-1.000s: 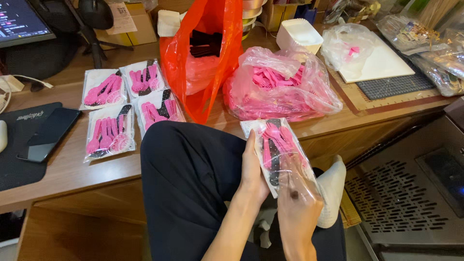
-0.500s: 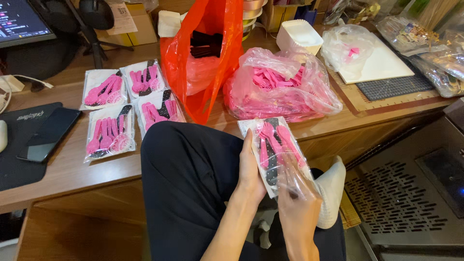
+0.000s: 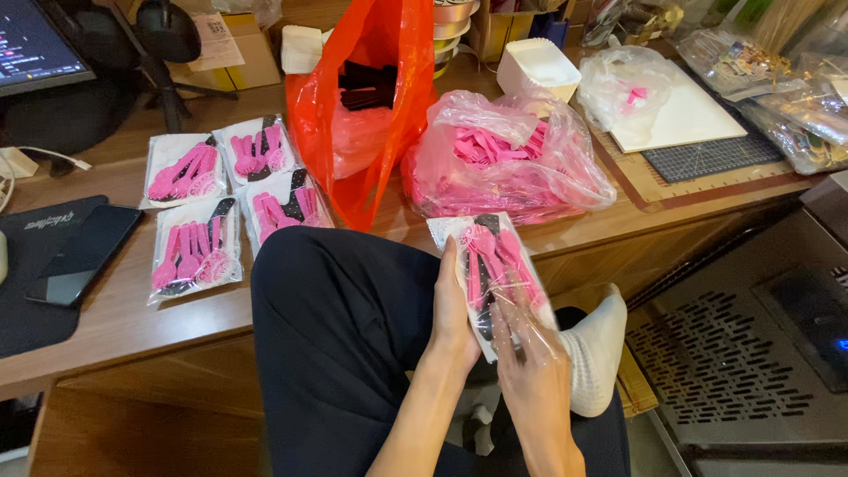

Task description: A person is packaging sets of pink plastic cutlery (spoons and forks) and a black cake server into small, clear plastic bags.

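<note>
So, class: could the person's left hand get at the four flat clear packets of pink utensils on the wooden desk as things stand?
Probably yes. The left hand is busy holding a clear packet, but the four packets lie uncovered on the desk, beyond the raised knee, with nothing on top.

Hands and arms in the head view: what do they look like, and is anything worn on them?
Both are bare. The left hand and right hand carry no gloves, and no rings or watch show. The forearms are uncovered, no sleeves in view. Fingers slim, nails short and unpainted as far as visible.
</note>
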